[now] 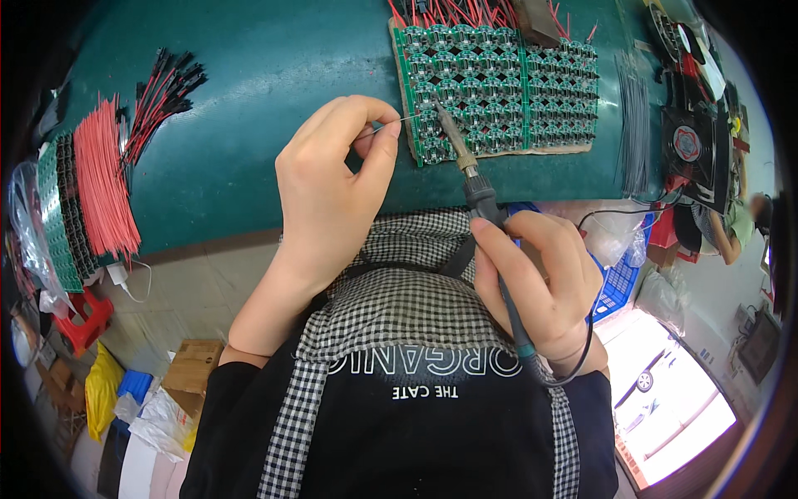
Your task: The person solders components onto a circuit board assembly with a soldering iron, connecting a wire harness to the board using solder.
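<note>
My left hand pinches a thin silvery solder wire between thumb and forefinger. The wire's far end reaches the left edge of a green circuit board panel, which is made up of many small boards in rows. In my right hand is a soldering iron, gripped like a pen with its handle slanting down toward my wrist. Its tip points at the upper left part of the panel, close to the wire's end. Whether tip and wire touch is too small to tell. A brown backing board shows under the panel's edges.
Red wires and a dark brown block lie at the panel's far edge. Red wire bundles and more boards sit at left. Grey wires and a black fan stand right; the iron's cord loops beside my wrist.
</note>
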The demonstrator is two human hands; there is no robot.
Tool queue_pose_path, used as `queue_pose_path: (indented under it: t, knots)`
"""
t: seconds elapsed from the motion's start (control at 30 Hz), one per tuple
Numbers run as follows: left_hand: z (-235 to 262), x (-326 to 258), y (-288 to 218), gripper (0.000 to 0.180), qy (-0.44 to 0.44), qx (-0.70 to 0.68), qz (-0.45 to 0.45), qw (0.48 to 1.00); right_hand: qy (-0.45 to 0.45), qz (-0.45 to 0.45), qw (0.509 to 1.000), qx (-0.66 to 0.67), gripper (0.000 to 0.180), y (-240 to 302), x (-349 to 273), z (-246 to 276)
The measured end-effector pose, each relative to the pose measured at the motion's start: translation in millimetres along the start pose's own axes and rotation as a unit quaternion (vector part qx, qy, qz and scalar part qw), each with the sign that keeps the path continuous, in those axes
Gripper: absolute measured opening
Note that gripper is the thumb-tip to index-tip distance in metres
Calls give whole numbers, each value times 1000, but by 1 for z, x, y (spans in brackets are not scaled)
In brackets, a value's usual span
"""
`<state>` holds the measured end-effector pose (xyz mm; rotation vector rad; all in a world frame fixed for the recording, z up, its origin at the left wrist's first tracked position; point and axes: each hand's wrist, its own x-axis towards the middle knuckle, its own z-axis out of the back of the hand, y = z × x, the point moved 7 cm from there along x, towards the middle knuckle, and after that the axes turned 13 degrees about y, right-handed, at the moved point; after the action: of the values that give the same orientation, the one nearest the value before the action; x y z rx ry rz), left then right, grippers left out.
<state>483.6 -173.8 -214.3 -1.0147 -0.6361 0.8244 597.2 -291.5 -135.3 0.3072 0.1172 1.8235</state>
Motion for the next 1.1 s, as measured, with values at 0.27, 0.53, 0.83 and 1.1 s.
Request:
queue_pose_path:
  t: [0.27,0.53,0.83,1.1]
  knots:
    - [7,-2,1,8,-22,29,15,999,-8,-35,998,48,32,-5,-2,1]
    - [6,10,-11,10,-48,117,-66,990,-74,-106,973,191,23,-42,-13,31]
    - [-6,21,-15,11,-52,149,-93,983,-86,-62,975,195,25,-51,3,15]
    - [-12,25,-15,11,-41,165,-91,981,-51,-60,976,205,28,-54,3,10]
